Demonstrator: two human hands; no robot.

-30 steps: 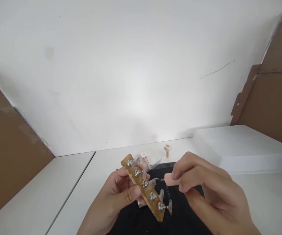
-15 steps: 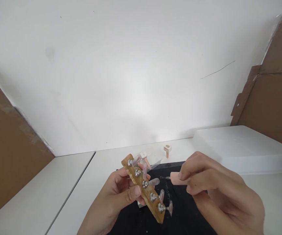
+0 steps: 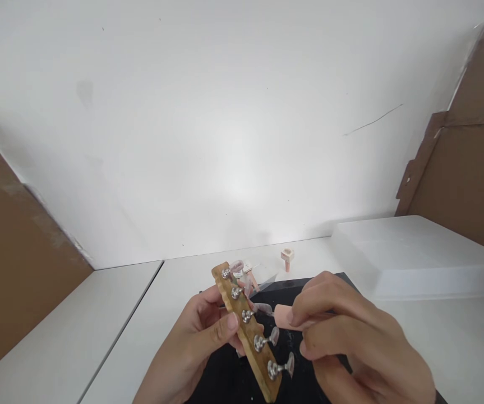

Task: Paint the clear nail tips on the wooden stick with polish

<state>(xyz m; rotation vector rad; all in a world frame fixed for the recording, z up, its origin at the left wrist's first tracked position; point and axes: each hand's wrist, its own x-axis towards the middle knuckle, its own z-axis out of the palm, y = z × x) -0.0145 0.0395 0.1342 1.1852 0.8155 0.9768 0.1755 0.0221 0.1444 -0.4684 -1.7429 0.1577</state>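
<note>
My left hand [image 3: 199,342] is closed around a wooden nail display stand [image 3: 242,320], tilted with its far end up to the left. Several silver metal holders stand along it, each bearing a clear false nail. Pinched in my right hand [image 3: 359,342] is a nail polish brush by its pink cap [image 3: 284,317]. The brush end points left and meets the middle false nail [image 3: 263,308]; whether the bristles press on it is too small to tell. Below both hands lies a black mat [image 3: 220,373].
At the back stands a small pink and white bottle [image 3: 287,258]. A second one [image 3: 252,276] lies partly hidden behind the stand, beside a clear sheet [image 3: 266,285]. A translucent white box [image 3: 418,247] is on the right. Brown cardboard [image 3: 18,247] borders the left, with a white wall ahead.
My right hand has moved left with the brush, bringing it from apart to the middle false nail. My left hand has turned the stand slightly, its near end dropping lower.
</note>
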